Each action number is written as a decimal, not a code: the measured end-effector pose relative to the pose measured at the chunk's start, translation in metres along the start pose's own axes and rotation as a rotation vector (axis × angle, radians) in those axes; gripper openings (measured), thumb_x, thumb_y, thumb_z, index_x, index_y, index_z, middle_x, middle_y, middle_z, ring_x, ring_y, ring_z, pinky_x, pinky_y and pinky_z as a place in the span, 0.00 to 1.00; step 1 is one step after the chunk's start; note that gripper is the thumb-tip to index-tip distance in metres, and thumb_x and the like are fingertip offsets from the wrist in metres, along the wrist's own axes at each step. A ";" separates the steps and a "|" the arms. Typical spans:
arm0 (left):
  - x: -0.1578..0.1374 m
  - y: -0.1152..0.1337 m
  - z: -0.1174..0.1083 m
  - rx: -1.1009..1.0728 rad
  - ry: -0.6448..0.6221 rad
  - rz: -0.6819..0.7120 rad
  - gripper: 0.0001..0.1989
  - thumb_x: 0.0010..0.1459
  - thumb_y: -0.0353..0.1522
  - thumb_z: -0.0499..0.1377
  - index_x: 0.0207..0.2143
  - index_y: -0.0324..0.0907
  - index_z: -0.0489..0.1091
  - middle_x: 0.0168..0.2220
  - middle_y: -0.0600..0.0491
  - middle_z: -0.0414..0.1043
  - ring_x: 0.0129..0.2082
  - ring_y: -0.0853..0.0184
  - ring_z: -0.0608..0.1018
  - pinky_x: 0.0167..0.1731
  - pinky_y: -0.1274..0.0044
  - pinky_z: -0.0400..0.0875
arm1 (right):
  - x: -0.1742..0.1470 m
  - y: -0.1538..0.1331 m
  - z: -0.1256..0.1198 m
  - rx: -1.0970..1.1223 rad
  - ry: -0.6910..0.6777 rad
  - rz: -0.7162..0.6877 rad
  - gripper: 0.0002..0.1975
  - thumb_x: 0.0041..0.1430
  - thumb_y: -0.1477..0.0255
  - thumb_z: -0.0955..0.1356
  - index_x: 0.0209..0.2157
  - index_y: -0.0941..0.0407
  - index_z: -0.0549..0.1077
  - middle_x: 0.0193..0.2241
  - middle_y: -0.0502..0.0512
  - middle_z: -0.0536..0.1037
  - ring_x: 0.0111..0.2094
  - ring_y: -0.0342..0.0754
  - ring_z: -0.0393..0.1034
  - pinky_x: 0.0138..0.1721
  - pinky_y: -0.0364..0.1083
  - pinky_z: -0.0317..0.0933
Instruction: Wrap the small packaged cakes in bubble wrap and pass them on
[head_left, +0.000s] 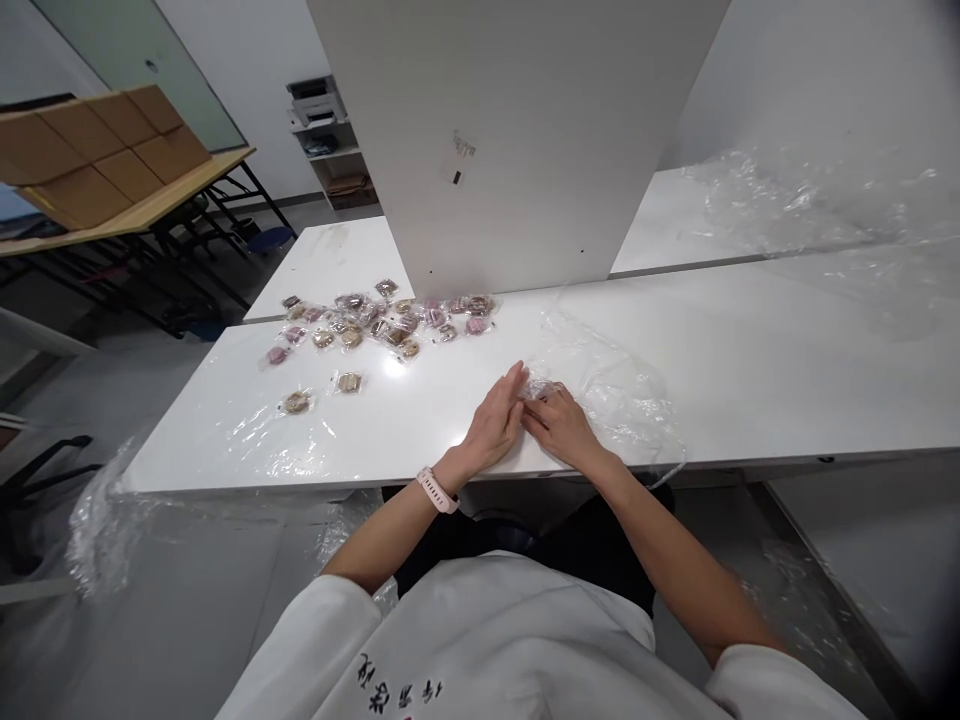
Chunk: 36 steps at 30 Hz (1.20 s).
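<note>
My left hand (pixel 495 418) rests edge-down on the white tabletop, its fingers stretched out and held together. Against it is my right hand (pixel 559 425), with its fingers curled over crinkled clear plastic (pixel 537 385). A hint of purple shows through the plastic there, but the fingers hide most of it. A large, clear plastic bag or sheet (pixel 622 390) spreads out beside and behind my right hand. To the left lies a loose cluster of small wrapped pieces (pixel 397 325), pink, brown and tan. Two tan wrapped pieces, one of them nearer (pixel 297 402), lie apart from the cluster.
A tall white panel (pixel 517 140) stands on the white table (pixel 720 370) in front of me. More clear plastic (pixel 810 200) is heaped at the back right, and another sheet (pixel 277 445) hangs over the left front edge. Cardboard boxes (pixel 90 155) stand on a far table.
</note>
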<state>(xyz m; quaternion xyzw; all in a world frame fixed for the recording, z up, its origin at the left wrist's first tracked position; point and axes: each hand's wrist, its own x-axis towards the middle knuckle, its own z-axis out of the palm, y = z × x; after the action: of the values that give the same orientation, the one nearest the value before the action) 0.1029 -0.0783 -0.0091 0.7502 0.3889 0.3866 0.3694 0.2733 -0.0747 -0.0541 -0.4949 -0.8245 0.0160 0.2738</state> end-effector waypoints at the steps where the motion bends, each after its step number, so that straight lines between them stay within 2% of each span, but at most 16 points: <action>1: 0.000 0.000 0.003 0.011 -0.034 0.011 0.28 0.67 0.29 0.48 0.68 0.47 0.51 0.67 0.46 0.59 0.67 0.65 0.63 0.68 0.60 0.51 | -0.003 0.001 -0.003 0.039 -0.001 -0.009 0.15 0.67 0.67 0.63 0.48 0.56 0.78 0.39 0.63 0.77 0.45 0.57 0.67 0.47 0.55 0.63; 3: 0.003 -0.003 0.010 0.073 -0.096 0.037 0.29 0.66 0.27 0.47 0.68 0.46 0.49 0.67 0.45 0.60 0.68 0.64 0.62 0.69 0.59 0.47 | -0.013 -0.001 -0.012 0.120 0.003 -0.027 0.15 0.67 0.68 0.63 0.49 0.56 0.76 0.41 0.61 0.78 0.45 0.56 0.70 0.47 0.56 0.65; 5: 0.005 -0.007 0.017 0.178 -0.138 0.057 0.28 0.64 0.25 0.47 0.66 0.44 0.54 0.65 0.44 0.62 0.68 0.63 0.61 0.69 0.58 0.45 | -0.028 -0.006 -0.025 0.177 0.024 -0.034 0.15 0.68 0.70 0.62 0.51 0.56 0.75 0.45 0.61 0.78 0.47 0.55 0.70 0.49 0.55 0.66; 7: 0.008 -0.011 0.021 0.276 -0.193 0.072 0.27 0.62 0.22 0.46 0.62 0.41 0.59 0.64 0.43 0.64 0.69 0.62 0.59 0.69 0.57 0.45 | -0.049 -0.014 -0.039 0.165 0.086 0.014 0.13 0.68 0.72 0.63 0.49 0.55 0.75 0.45 0.59 0.78 0.47 0.53 0.71 0.49 0.53 0.66; 9: 0.011 -0.012 0.022 0.354 -0.259 0.104 0.26 0.60 0.19 0.45 0.57 0.41 0.65 0.63 0.43 0.65 0.69 0.61 0.58 0.69 0.55 0.44 | -0.071 -0.019 -0.051 0.057 0.167 0.137 0.10 0.67 0.73 0.64 0.44 0.55 0.77 0.41 0.58 0.80 0.43 0.52 0.71 0.47 0.53 0.66; 11: 0.014 -0.011 0.019 0.426 -0.346 0.146 0.25 0.57 0.17 0.48 0.54 0.42 0.68 0.63 0.44 0.65 0.70 0.59 0.57 0.68 0.50 0.37 | -0.090 -0.018 -0.059 -0.120 0.227 0.294 0.09 0.66 0.72 0.65 0.42 0.55 0.77 0.39 0.59 0.80 0.42 0.55 0.72 0.46 0.55 0.65; 14: 0.020 -0.008 0.011 0.488 -0.461 0.156 0.26 0.54 0.16 0.50 0.52 0.44 0.68 0.64 0.45 0.64 0.70 0.55 0.56 0.64 0.43 0.33 | -0.099 -0.003 -0.066 -0.283 0.237 0.439 0.13 0.66 0.66 0.65 0.47 0.57 0.77 0.46 0.65 0.78 0.49 0.63 0.70 0.49 0.62 0.62; 16: 0.025 -0.007 0.007 0.485 -0.499 0.141 0.25 0.56 0.16 0.49 0.50 0.45 0.70 0.63 0.46 0.66 0.69 0.55 0.58 0.64 0.44 0.38 | -0.084 0.008 -0.069 -0.190 0.247 0.448 0.16 0.67 0.64 0.64 0.50 0.57 0.75 0.51 0.65 0.76 0.51 0.63 0.69 0.51 0.62 0.62; 18: 0.028 -0.007 0.006 0.475 -0.499 0.145 0.21 0.59 0.18 0.49 0.47 0.46 0.71 0.61 0.48 0.68 0.68 0.56 0.60 0.65 0.47 0.44 | -0.056 0.014 -0.070 0.034 0.244 0.424 0.17 0.67 0.63 0.62 0.51 0.55 0.75 0.49 0.63 0.77 0.48 0.58 0.71 0.49 0.56 0.65; 22: 0.028 -0.010 0.006 0.472 -0.456 0.168 0.13 0.61 0.21 0.52 0.40 0.44 0.73 0.54 0.45 0.74 0.64 0.55 0.66 0.64 0.52 0.50 | 0.018 0.010 -0.062 0.441 0.148 0.385 0.14 0.66 0.63 0.63 0.36 0.54 0.77 0.36 0.57 0.79 0.38 0.50 0.73 0.42 0.49 0.66; 24: 0.027 -0.011 0.007 0.438 -0.416 0.137 0.11 0.62 0.22 0.52 0.36 0.42 0.73 0.48 0.43 0.76 0.59 0.53 0.70 0.62 0.53 0.55 | 0.050 0.008 -0.052 0.584 0.037 0.336 0.12 0.62 0.65 0.65 0.31 0.55 0.77 0.34 0.55 0.79 0.37 0.49 0.73 0.42 0.48 0.65; 26: 0.025 -0.013 0.007 0.389 -0.370 0.103 0.11 0.62 0.24 0.52 0.35 0.42 0.72 0.44 0.41 0.76 0.56 0.52 0.72 0.60 0.54 0.59 | 0.074 0.010 -0.041 0.744 -0.152 0.291 0.09 0.58 0.66 0.67 0.30 0.55 0.77 0.33 0.53 0.79 0.36 0.48 0.72 0.39 0.46 0.64; 28: 0.022 -0.015 0.007 0.360 -0.320 0.084 0.12 0.63 0.25 0.50 0.39 0.43 0.72 0.46 0.41 0.75 0.56 0.53 0.72 0.59 0.56 0.62 | 0.090 0.016 -0.032 0.880 -0.346 0.283 0.09 0.53 0.65 0.70 0.30 0.56 0.78 0.33 0.53 0.79 0.35 0.48 0.72 0.37 0.46 0.64; 30: 0.018 -0.015 0.007 0.341 -0.251 0.077 0.13 0.65 0.26 0.47 0.42 0.43 0.71 0.47 0.41 0.74 0.55 0.53 0.72 0.57 0.57 0.65 | 0.099 0.021 -0.026 0.957 -0.476 0.287 0.11 0.50 0.63 0.72 0.31 0.57 0.78 0.31 0.52 0.78 0.34 0.47 0.71 0.35 0.45 0.63; 33: 0.007 -0.013 0.005 0.258 -0.156 0.073 0.14 0.67 0.30 0.46 0.43 0.43 0.71 0.48 0.39 0.73 0.55 0.52 0.72 0.57 0.56 0.66 | 0.106 0.025 -0.020 0.969 -0.564 0.253 0.10 0.48 0.65 0.72 0.29 0.58 0.77 0.28 0.51 0.76 0.31 0.44 0.68 0.34 0.44 0.61; 36: -0.001 -0.009 0.000 0.173 -0.130 0.038 0.11 0.67 0.31 0.49 0.46 0.44 0.70 0.54 0.39 0.70 0.61 0.50 0.68 0.59 0.54 0.64 | 0.109 0.023 -0.014 0.924 -0.589 0.276 0.09 0.47 0.66 0.73 0.28 0.58 0.76 0.26 0.49 0.74 0.29 0.42 0.65 0.31 0.43 0.59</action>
<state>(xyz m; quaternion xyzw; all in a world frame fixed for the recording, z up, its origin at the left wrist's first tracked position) 0.1000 -0.0757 -0.0169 0.8100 0.3819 0.3090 0.3202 0.2592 0.0233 -0.0012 -0.4015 -0.7010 0.5484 0.2159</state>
